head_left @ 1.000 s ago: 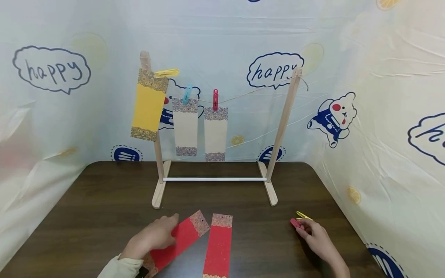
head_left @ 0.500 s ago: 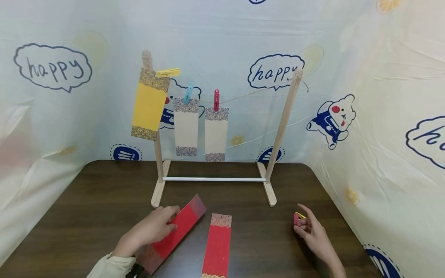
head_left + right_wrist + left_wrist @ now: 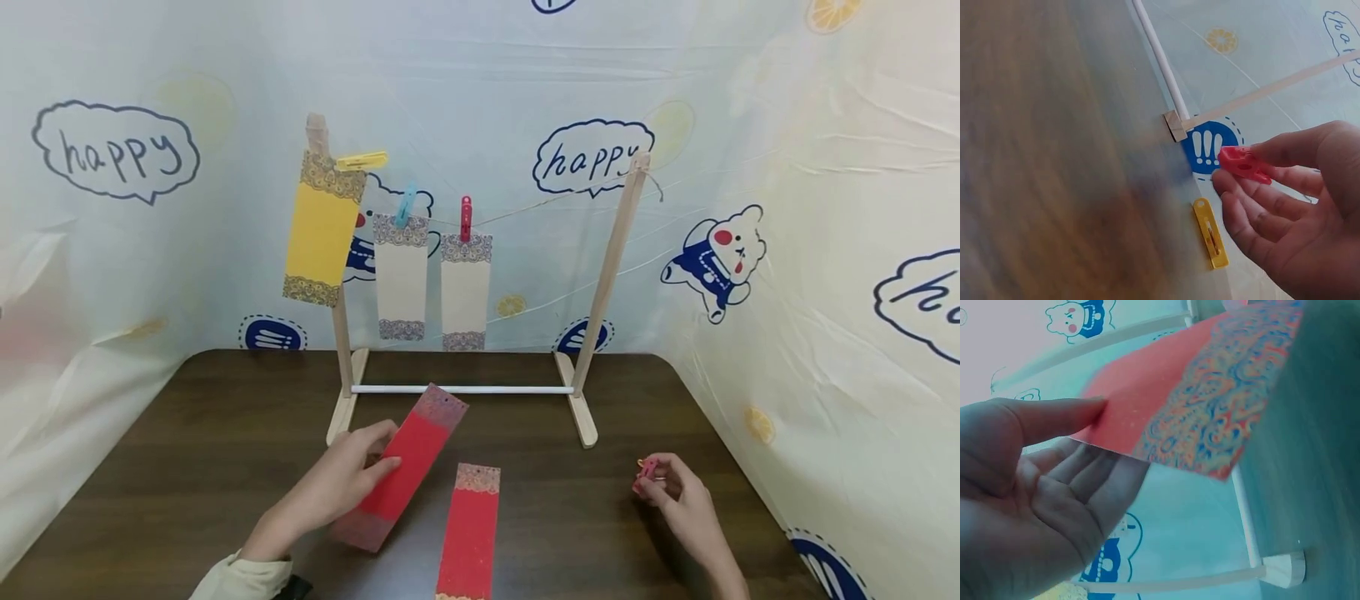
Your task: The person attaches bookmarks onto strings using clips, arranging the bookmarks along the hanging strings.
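Observation:
My left hand (image 3: 333,471) pinches a red paper card with patterned end bands (image 3: 416,454) by its left long edge, thumb on its face and fingers behind. The card is tilted, its upper end leaning to the right. In the left wrist view the patterned end (image 3: 1216,394) points away from my palm. Over on the right, my right hand (image 3: 686,504) holds a red clothespin (image 3: 1244,165) between thumb and fingers. A yellow clothespin (image 3: 1211,234) lies on the table just past those fingers. A second red card (image 3: 468,533) lies flat between the two hands.
A wooden stand (image 3: 615,267) with a white crossbar (image 3: 465,389) and a sagging string stands at the back. From the string hang a yellow card (image 3: 322,229) and two white cards (image 3: 401,275), held by yellow, blue and red clothespins. Patterned curtains surround the table (image 3: 187,433).
My left hand has lifted the red card off the table and moved it up and to the right, tilting it steeper. My right hand has picked up the red clothespin beside the yellow one.

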Demonstrator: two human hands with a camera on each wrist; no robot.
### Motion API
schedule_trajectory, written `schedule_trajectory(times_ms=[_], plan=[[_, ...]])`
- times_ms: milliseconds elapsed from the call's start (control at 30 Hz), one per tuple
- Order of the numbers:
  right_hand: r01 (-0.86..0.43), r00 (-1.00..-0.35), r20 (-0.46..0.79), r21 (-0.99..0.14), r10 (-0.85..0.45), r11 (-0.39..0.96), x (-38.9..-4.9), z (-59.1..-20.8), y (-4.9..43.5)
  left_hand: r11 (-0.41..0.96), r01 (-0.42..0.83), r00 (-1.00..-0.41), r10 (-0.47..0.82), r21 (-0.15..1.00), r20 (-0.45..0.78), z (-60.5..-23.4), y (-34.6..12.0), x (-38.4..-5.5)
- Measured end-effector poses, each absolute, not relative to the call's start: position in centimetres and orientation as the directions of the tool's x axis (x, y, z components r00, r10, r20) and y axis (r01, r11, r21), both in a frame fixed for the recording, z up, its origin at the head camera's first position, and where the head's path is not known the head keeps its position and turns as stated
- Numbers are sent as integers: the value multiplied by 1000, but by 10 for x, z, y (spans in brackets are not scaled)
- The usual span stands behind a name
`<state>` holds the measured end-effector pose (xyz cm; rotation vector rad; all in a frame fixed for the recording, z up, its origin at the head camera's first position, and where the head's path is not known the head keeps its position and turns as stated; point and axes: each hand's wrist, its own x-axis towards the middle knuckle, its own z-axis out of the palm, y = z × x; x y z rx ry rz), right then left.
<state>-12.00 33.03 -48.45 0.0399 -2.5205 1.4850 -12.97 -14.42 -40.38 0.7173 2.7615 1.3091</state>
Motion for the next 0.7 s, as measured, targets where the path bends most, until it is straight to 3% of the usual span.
schedule_trajectory(times_ms=[267, 567, 700], plan=[[-178, -955, 279, -806, 97, 564, -119, -469, 327, 476, 424, -881, 414, 771, 229, -406, -131, -136], [-278, -929, 362, -815, 74, 508, -115, -440, 316, 432, 411, -896, 354, 803, 268, -401, -125, -142], [-362, -911, 413, -803, 6, 474, -117, -417, 320, 402, 417, -895, 340, 816, 290, -397, -120, -152]])
